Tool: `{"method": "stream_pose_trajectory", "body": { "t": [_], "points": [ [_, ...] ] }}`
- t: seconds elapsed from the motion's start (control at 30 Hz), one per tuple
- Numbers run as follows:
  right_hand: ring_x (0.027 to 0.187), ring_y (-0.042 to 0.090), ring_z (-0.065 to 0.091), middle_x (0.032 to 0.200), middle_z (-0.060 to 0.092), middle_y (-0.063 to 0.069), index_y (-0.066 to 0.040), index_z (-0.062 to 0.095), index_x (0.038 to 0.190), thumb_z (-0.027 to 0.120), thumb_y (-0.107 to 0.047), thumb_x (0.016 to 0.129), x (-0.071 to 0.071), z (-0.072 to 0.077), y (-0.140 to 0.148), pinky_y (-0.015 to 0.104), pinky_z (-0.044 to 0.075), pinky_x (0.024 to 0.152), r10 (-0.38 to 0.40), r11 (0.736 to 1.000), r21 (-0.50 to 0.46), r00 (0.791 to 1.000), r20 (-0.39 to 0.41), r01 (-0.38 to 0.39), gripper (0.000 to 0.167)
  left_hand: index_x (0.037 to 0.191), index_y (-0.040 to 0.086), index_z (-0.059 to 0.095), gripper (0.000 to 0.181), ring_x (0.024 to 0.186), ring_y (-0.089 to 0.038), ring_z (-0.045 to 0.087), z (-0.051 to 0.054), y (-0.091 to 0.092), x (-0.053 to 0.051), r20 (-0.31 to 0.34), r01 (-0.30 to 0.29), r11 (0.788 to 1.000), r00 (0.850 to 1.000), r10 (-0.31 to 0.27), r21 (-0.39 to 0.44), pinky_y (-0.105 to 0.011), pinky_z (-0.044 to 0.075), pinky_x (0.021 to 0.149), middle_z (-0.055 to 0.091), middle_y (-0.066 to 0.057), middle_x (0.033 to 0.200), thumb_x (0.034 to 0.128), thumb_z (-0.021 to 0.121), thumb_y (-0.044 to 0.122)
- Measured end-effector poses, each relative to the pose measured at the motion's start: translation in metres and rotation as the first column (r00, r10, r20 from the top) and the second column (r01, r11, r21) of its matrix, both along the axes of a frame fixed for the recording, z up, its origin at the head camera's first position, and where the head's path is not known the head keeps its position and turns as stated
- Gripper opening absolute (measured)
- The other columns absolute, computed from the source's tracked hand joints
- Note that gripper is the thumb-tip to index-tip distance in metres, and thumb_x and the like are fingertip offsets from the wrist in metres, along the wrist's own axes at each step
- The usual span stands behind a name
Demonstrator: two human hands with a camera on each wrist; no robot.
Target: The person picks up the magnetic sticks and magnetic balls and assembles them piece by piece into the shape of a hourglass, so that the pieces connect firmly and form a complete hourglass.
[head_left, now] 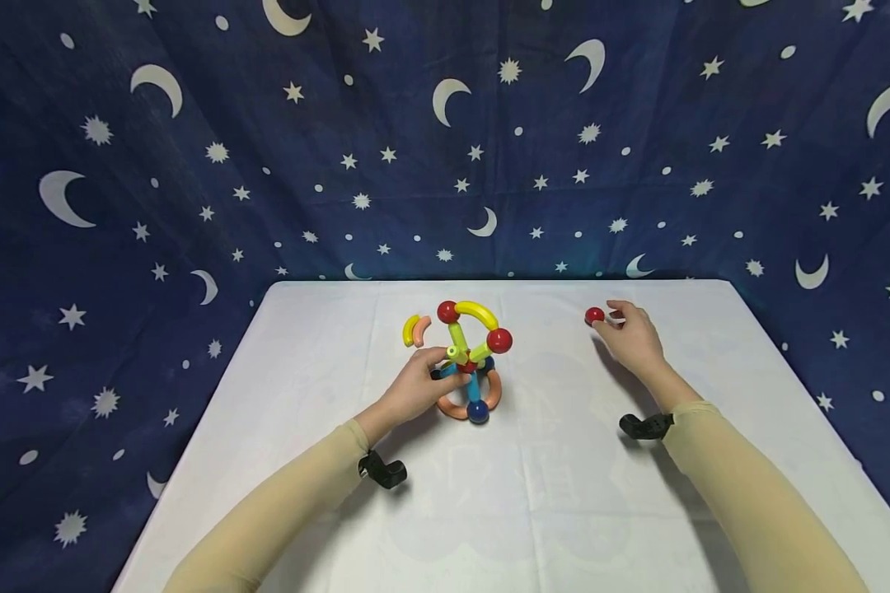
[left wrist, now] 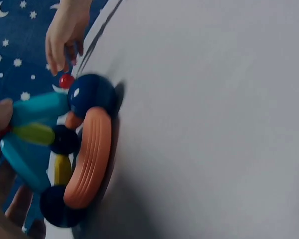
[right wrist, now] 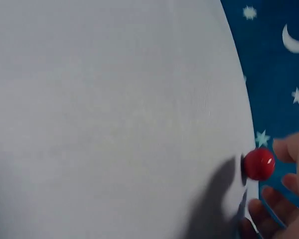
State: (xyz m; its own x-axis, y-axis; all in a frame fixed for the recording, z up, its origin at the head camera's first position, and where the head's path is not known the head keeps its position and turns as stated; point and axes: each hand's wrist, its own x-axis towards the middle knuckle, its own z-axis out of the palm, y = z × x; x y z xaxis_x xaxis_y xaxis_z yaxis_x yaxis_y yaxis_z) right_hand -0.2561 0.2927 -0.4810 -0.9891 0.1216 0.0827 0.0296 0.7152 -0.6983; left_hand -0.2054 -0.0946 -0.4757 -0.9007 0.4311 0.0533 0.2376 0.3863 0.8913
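Note:
A toy construction of magnetic balls and sticks stands on the white table, left of centre. Its base has dark blue balls joined by curved pieces, among them an orange curved stick. Higher up, green sticks and a yellow curved stick link red balls. My left hand holds the construction between thumb and fingers at its middle, partly hiding it. A loose red ball lies toward the back right. Beside it is my right hand, thumb and fingers spread, with a small gap in the right wrist view.
A loose yellow curved stick and a salmon curved stick lie side by side behind the left hand. Beyond the table's back edge hangs a dark blue curtain with moons and stars.

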Motion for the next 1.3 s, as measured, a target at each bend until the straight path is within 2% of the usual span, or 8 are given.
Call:
{"method": "stream_pose_trajectory", "body": {
  "t": [0.2, 0.37, 0.5, 0.57, 0.67, 0.9, 1.1, 1.3],
  "points": [
    [0.125, 0.046, 0.049, 0.134, 0.052, 0.032, 0.005, 0.039, 0.152, 0.06, -0.029, 0.102, -0.014, -0.013, 0.007, 0.061, 0.036, 0.106, 0.03, 0.998, 0.046, 0.996, 0.079, -0.033, 0.064, 0.124, 0.022, 0.069, 0.031, 0.121, -0.016, 0.054, 0.002, -0.005, -0.011, 0.051, 0.115, 0.993, 0.992, -0.113, -0.033, -0.048, 0.038, 0.109, 0.066, 0.009, 0.122, 0.0959, 0.074, 0.034],
    [0.122, 0.045, 0.05, 0.132, 0.054, 0.03, 0.003, 0.046, 0.148, 0.058, -0.029, 0.103, -0.019, -0.016, 0.005, 0.061, 0.038, 0.105, 0.016, 0.998, 0.055, 0.997, 0.072, -0.02, 0.057, 0.128, 0.02, 0.066, 0.035, 0.12, -0.022, 0.045, 0.003, -0.017, -0.017, 0.051, 0.168, 0.957, 0.986, -0.161, -0.237, -0.046, 0.039, 0.103, 0.06, 0.004, 0.12, 0.0939, 0.07, 0.022],
    [0.122, 0.044, 0.051, 0.132, 0.055, 0.029, 0.003, 0.05, 0.145, 0.057, -0.028, 0.104, -0.02, -0.016, 0.004, 0.06, 0.039, 0.105, 0.001, 0.998, 0.062, 0.997, 0.073, -0.006, 0.052, 0.13, 0.018, 0.066, 0.036, 0.127, -0.021, 0.044, 0.0, -0.027, -0.02, -0.017, 0.157, 0.911, 0.984, -0.177, -0.381, -0.043, 0.037, 0.109, 0.059, 0.004, 0.129, 0.094, 0.068, 0.018],
    [0.122, 0.044, 0.051, 0.133, 0.055, 0.029, 0.004, 0.051, 0.143, 0.056, -0.029, 0.104, -0.02, -0.016, 0.004, 0.06, 0.039, 0.105, -0.008, 0.998, 0.064, 0.997, 0.075, 0.004, 0.051, 0.127, 0.016, 0.069, 0.031, 0.127, -0.021, 0.046, 0.0, -0.029, -0.021, -0.047, 0.145, 0.901, 0.983, -0.179, -0.408, -0.043, 0.037, 0.11, 0.059, 0.003, 0.131, 0.0958, 0.069, 0.019],
    [0.12, 0.043, 0.052, 0.132, 0.055, 0.028, 0.004, 0.052, 0.141, 0.057, -0.031, 0.104, -0.019, -0.015, 0.004, 0.059, 0.04, 0.104, -0.014, 0.998, 0.059, 0.997, 0.075, 0.009, 0.051, 0.122, 0.016, 0.072, 0.026, 0.119, -0.02, 0.049, 0.001, -0.032, -0.02, -0.072, 0.127, 0.884, 0.981, -0.178, -0.45, -0.04, 0.041, 0.103, 0.06, 0.002, 0.126, 0.0969, 0.07, 0.024],
    [0.118, 0.044, 0.053, 0.128, 0.056, 0.029, 0.008, 0.052, 0.138, 0.059, -0.031, 0.103, -0.017, -0.016, 0.005, 0.059, 0.041, 0.103, -0.002, 0.998, 0.058, 0.998, 0.062, -0.001, 0.052, 0.133, 0.018, 0.068, 0.041, 0.101, -0.017, 0.05, 0.003, -0.042, -0.01, -0.088, 0.132, 0.827, 0.973, -0.213, -0.546, -0.034, 0.044, 0.087, 0.061, 0.003, 0.116, 0.0945, 0.073, 0.029],
    [0.118, 0.043, 0.053, 0.128, 0.057, 0.028, 0.007, 0.053, 0.137, 0.058, -0.034, 0.103, -0.018, -0.018, 0.005, 0.059, 0.04, 0.103, -0.009, 0.998, 0.068, 0.998, 0.06, 0.005, 0.054, 0.127, 0.017, 0.072, 0.039, 0.099, -0.013, 0.052, 0.003, -0.051, 0.008, -0.172, 0.175, 0.789, 0.927, -0.334, -0.589, -0.031, 0.046, 0.085, 0.064, 0.005, 0.112, 0.0905, 0.079, 0.03],
    [0.115, 0.043, 0.053, 0.123, 0.058, 0.028, 0.007, 0.057, 0.133, 0.061, -0.034, 0.101, -0.016, -0.019, 0.005, 0.058, 0.04, 0.1, 0.012, 0.998, 0.069, 0.999, 0.046, -0.015, 0.051, 0.118, 0.022, 0.076, 0.036, 0.111, -0.014, 0.05, -0.005, -0.048, 0.019, -0.335, 0.167, 0.779, 0.834, -0.438, -0.604, -0.032, 0.045, 0.095, 0.063, 0.006, 0.121, 0.0879, 0.081, 0.04]
  ]
}}
